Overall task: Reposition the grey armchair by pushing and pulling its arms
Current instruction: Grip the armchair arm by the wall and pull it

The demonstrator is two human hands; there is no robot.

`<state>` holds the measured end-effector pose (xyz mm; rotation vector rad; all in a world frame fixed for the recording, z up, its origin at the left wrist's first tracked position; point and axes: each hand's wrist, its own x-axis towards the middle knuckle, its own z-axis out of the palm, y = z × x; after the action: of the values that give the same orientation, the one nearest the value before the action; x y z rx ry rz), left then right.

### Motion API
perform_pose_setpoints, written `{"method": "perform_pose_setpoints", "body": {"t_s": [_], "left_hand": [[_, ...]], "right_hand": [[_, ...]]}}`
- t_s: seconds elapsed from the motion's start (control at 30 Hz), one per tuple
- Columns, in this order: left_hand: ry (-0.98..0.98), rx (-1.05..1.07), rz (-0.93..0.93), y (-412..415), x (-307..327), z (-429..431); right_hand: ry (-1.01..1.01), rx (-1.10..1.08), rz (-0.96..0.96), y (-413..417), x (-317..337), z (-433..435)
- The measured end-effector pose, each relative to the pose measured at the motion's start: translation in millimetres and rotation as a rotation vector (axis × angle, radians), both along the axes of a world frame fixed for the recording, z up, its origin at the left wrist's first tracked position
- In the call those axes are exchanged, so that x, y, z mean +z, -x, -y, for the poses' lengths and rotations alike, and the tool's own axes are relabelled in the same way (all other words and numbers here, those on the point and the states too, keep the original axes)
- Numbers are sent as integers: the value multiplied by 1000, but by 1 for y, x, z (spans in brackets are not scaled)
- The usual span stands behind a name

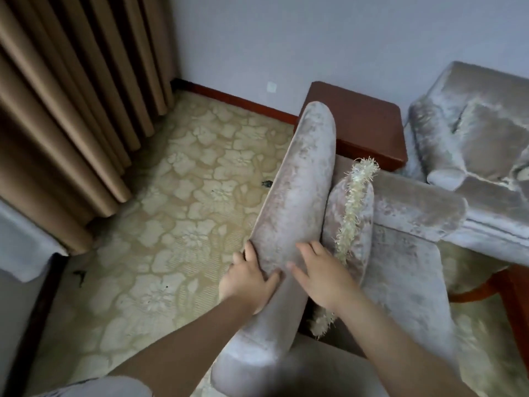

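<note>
Armchair: a grey velvet armchair (pixel 400 270) stands on patterned carpet, its near padded arm (pixel 292 202) running away from the viewer.
Left hand: the left hand (pixel 249 277) grips that arm's outer edge, thumb on top, fingers curled under.
Right hand: the right hand (pixel 320 275) lies flat and spread on the arm's top, pressing rather than clasping, likely to steer a push.
Cushion: a fringed cushion (pixel 350 222) stands wedged against the arm's inner side.
Obstacles: a dark wooden side table (pixel 363 121) sits just beyond the armchair, a second grey chair (pixel 483 156) beyond that.
Clear side: open carpet (pixel 183 213) and tan curtains (pixel 71 110) lie outside the gripped arm.
</note>
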<state>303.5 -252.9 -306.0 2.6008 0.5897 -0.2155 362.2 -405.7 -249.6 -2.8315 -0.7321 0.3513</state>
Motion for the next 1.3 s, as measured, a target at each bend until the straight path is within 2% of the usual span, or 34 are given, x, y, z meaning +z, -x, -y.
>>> {"method": "perform_pose_setpoints", "body": {"t_s": [0.1,0.17,0.27,0.4,0.5,0.57,0.87,1.3], "left_hand": [[81,33,9,2,4,-3],[139,123,2,11,5,-4],[75,289,-56,34,4,5],[-53,555,-81,46,6,23],[-15,781,-108,37,9,27],[-29,853,-95,35,10,30],[-119,857,50,52,5,55],[-130,897,44,66,-2,57]], "right_hand": [[-120,19,-12,-23,-2,-25],[-116,114,-17,-33,-7,-41],[-34,380,71,-45,-11,-65],[47,747,-33,-41,-19,-100],[149,942,112,-35,-30,-108],[97,942,161,-36,-34,-106],[50,880,187,-21,-39,-89],[23,869,167,-5,-49,-86]]}}
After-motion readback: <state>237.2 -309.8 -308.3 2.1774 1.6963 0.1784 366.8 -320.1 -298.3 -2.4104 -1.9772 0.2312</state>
